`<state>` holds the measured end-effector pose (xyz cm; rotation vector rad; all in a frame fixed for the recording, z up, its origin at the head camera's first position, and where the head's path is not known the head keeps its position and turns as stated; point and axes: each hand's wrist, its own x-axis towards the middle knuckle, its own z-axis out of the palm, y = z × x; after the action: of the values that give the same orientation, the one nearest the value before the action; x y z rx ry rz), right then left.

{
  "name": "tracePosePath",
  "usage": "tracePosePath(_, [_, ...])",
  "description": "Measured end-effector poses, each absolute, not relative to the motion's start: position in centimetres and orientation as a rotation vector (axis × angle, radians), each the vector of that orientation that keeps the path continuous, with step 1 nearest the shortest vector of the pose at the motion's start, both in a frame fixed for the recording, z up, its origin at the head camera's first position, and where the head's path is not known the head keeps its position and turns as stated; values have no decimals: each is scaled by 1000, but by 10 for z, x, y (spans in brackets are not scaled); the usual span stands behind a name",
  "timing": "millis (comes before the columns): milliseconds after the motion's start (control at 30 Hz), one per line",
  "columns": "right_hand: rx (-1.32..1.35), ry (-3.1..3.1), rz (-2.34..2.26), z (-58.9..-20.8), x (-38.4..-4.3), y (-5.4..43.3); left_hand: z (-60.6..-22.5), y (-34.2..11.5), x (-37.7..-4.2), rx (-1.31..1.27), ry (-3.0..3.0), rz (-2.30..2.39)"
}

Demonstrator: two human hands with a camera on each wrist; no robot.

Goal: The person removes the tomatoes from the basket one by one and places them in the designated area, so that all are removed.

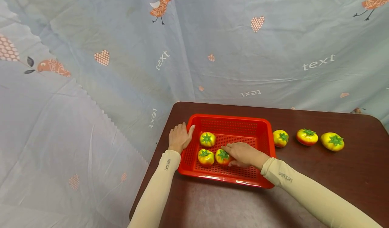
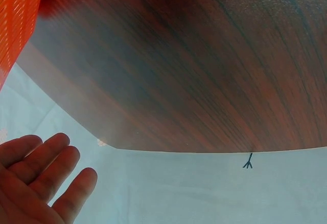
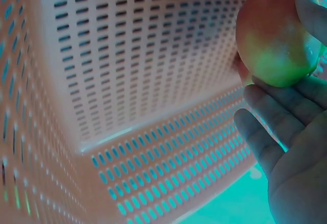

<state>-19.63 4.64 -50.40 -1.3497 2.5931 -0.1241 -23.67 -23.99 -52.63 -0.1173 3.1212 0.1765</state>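
A red plastic basket (image 1: 225,179) with slotted walls stands on the table. Inside its left half lie two yellow-red tomatoes with green leafy tops, a back tomato (image 1: 207,139) and a front tomato (image 1: 206,157). Beside the front one is a third tomato (image 1: 222,156), which my right hand (image 1: 243,154) holds low in the basket. In the right wrist view, thumb and fingers lie on opposite sides of that tomato (image 3: 273,35). My left hand (image 1: 178,137) rests at the basket's left rim, thumb toward the rim; its fingers (image 2: 66,173) look nearly straight in the left wrist view.
Right of the basket, a near tomato (image 1: 280,138), a middle tomato (image 1: 307,137) and a far tomato (image 1: 332,141) sit in a row on the dark wooden table (image 1: 334,174). A patterned grey-blue cloth (image 1: 228,52) hangs behind the table and along its left side.
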Motion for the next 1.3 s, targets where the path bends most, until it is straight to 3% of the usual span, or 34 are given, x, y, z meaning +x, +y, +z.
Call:
tracePosePath(467, [-1282, 2644, -242, -482, -210, 59, -526, -240, -236, -112, 3109, 178])
tracePosePath(1300, [-1234, 2685, -298, -478, -214, 71, -525, -239, -236, -110, 3115, 186])
